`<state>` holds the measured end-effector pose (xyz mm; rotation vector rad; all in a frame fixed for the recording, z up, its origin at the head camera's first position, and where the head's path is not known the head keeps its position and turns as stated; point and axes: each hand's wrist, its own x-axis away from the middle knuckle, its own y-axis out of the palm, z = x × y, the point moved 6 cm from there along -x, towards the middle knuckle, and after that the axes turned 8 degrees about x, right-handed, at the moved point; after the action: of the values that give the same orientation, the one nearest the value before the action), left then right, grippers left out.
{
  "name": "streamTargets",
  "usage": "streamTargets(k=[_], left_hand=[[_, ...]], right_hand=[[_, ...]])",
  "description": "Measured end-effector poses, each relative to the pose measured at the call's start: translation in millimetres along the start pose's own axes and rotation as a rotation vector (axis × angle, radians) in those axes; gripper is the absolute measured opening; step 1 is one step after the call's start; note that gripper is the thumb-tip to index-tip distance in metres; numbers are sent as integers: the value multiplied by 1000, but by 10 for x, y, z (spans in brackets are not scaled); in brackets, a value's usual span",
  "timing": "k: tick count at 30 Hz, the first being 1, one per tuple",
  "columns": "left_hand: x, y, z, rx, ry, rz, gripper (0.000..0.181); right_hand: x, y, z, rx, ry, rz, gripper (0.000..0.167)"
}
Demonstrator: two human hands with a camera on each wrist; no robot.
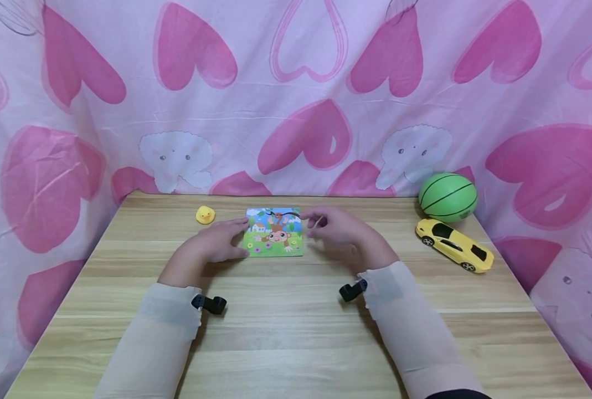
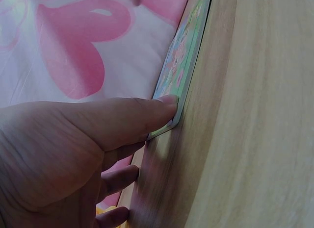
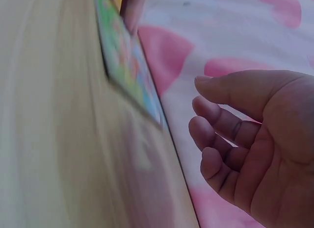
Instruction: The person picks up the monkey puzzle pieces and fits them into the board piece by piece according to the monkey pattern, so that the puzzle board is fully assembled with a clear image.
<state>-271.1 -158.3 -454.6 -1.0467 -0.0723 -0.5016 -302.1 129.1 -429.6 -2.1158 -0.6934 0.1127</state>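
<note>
A thin square picture board [image 1: 273, 235] with a cartoon monkey hanging from a branch lies flat on the wooden table. My left hand [image 1: 221, 242] is at its left side, the thumb [image 2: 142, 115] resting on the near corner and the forefinger reaching the upper left edge. The other left fingers extend beside the board. At the right edge hovers my right hand [image 1: 340, 227], its fingers [image 3: 216, 139] loosely bent with nothing between them; the right wrist view shows a gap between it and the board.
Left of the board sits a small yellow rubber duck [image 1: 205, 215]. A green ball [image 1: 447, 197] and a yellow toy car [image 1: 454, 245] stand at the table's right side. A pink heart-patterned curtain [image 1: 296, 183] hangs behind the table [image 1: 286, 343].
</note>
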Motion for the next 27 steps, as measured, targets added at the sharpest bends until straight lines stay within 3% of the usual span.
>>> streamTargets(k=[5,12,18,27], left_hand=[[3,-2,-1,-2,-2,1,83],[3,2,-19,-1,-18,-7,83],[-4,-1,-18,0,-24,-16,84],[2,-2,-5,7,-29,-9,84]], right_hand=[[189,-127,361,-19,100,11,43],[421,-260,757,-13,150,32,45],[585,-305,945,-34,174,36,44],[649,-333,1107,21,158,44,51]])
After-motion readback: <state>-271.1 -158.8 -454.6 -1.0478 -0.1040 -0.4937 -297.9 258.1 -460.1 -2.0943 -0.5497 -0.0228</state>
